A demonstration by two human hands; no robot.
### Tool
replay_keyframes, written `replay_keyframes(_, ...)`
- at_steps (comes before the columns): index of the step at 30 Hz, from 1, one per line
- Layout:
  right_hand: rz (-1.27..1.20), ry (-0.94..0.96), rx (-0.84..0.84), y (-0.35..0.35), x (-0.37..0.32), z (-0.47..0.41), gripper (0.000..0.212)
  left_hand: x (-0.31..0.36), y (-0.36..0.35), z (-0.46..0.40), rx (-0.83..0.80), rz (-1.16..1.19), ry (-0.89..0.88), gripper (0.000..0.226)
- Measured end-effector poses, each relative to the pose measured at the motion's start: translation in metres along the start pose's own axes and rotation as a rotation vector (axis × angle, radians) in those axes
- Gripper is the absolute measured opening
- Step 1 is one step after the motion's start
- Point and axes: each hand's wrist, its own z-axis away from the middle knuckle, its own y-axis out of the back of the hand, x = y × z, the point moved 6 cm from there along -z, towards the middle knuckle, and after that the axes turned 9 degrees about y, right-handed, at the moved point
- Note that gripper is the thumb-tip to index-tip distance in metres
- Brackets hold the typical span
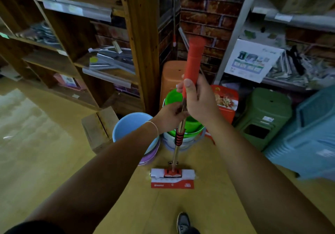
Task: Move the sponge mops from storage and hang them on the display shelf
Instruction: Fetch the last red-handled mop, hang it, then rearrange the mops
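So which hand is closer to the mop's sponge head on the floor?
Left. The left hand grips the metal shaft lower down, nearer the sponge head; the right hand holds the red handle grip above it.

A sponge mop (178, 139) stands nearly upright on the floor (208, 206). It has a thick red handle grip at the top, a shiny metal pole with a red-and-black lever, and a white sponge head in red-and-white packaging resting flat.
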Motion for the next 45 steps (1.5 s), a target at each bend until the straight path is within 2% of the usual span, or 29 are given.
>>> replay_keyframes(5, 0.052, 0.023, -0.048, -0.008, -0.012, 0.023, 0.028, -0.008, -0.003, 0.033, 0.049, 0.087, 0.063, 0.010)
replay_keyframes(11, -0.007, 0.088, -0.056, -0.008, -0.033, 0.051, 0.017, -0.002, -0.014, 0.078, 0.170, 0.077, 0.066, 0.016)
replay_keyframes(15, -0.110, 0.119, -0.080, -0.009, -0.063, 0.061, 0.020, 0.006, -0.005, 0.105, 0.220, 0.066, 0.049, 0.006)
replay_keyframes(16, -0.131, 0.135, -0.082, -0.011, -0.075, 0.060, 0.021, 0.009, 0.001, 0.112, 0.243, 0.072, 0.040, 0.007)
replay_keyframes(20, -0.223, 0.185, -0.146, -0.032, -0.130, 0.047, 0.027, 0.024, 0.041, 0.151, 0.294, 0.132, 0.051, 0.036)
replay_keyframes(23, -0.283, 0.247, -0.224, -0.064, -0.173, 0.046, 0.024, 0.027, 0.078, 0.193, 0.302, 0.128, 0.057, 0.046)
replay_keyframes(26, -0.358, 0.284, -0.303, -0.109, -0.207, 0.058, 0.016, 0.014, 0.110, 0.238, 0.322, 0.104, 0.086, 0.040)
replay_keyframes(32, -0.450, 0.271, -0.453, -0.215, -0.270, 0.101, 0.024, -0.038, 0.174, 0.339, 0.349, 0.119, 0.208, 0.059)
replay_keyframes(36, -0.519, 0.271, -0.484, -0.291, -0.318, 0.129, 0.025, -0.071, 0.221, 0.412, 0.445, 0.140, 0.239, 0.069)
replay_keyframes(45, -0.653, 0.327, -0.583, -0.429, -0.423, 0.198, 0.034, -0.127, 0.311, 0.559, 0.649, 0.113, 0.305, 0.046)
